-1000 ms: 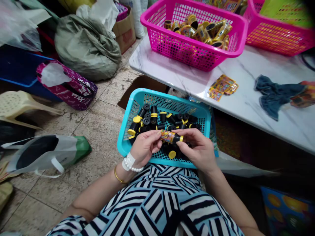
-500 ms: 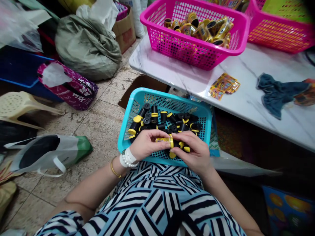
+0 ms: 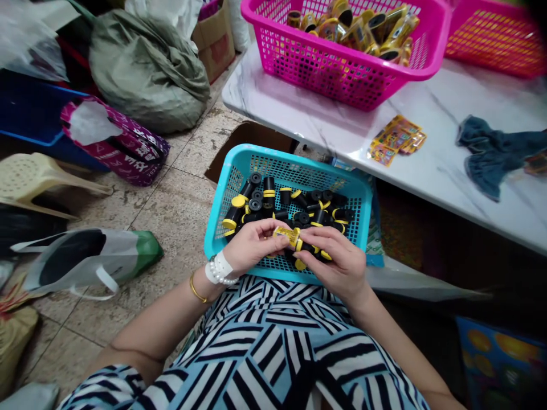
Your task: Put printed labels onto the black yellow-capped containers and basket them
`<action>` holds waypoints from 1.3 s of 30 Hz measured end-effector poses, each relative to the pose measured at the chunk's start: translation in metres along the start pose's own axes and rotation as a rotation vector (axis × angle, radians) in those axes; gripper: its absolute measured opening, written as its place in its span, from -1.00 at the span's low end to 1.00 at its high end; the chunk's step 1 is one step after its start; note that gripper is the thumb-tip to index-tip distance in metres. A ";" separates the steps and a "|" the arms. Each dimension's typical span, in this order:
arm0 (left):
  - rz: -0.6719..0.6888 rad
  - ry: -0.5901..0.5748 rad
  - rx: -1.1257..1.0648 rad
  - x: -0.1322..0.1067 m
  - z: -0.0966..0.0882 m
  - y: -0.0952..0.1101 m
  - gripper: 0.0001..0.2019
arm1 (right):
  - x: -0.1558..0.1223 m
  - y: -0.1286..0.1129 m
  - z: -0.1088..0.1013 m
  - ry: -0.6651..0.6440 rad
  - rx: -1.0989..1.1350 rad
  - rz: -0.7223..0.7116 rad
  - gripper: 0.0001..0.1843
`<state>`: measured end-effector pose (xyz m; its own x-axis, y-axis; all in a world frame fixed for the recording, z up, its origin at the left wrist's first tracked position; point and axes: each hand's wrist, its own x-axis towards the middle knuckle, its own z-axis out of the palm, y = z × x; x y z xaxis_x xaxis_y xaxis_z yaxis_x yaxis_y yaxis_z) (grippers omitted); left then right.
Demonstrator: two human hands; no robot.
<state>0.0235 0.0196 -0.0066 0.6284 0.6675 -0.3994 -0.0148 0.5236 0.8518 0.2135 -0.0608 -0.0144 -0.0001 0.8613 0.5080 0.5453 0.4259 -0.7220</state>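
Both my hands meet over the near side of a turquoise basket (image 3: 256, 152). Between the thumb and fingers of my left hand (image 3: 249, 249) is the printed yellow end of a small canister (image 3: 282, 232). My right hand (image 3: 343, 261) pinches the same canister near its yellow rim, and fingers hide part of it. Whether the print is a loose label or fixed on cannot be made out. Below and beyond my hands, several black canisters (image 3: 285, 196) with yellow caps lie jumbled in the basket.
A pink basket (image 3: 320, 85) of yellow-printed canisters stands on the marble-patterned table (image 3: 342, 134). Printed yellow cards (image 3: 397, 139) and a blue denim cloth (image 3: 487, 154) lie nearer its edge. Bags, including a purple one (image 3: 123, 145), and a cream plastic stool (image 3: 38, 176) are on the left.
My hands still hold the canister, now tilted slightly, with more of its printed yellow end showing past my left fingers. The whole view has shifted a little.
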 end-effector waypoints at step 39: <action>0.241 0.105 0.155 -0.025 0.027 0.015 -0.73 | -0.014 -0.035 0.007 0.175 0.437 0.539 -0.74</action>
<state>0.0290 -0.0035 0.0252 0.5376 0.8177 -0.2058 -0.0300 0.2625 0.9645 0.1885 -0.0857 0.0008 0.3291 0.9418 0.0691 0.0455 0.0573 -0.9973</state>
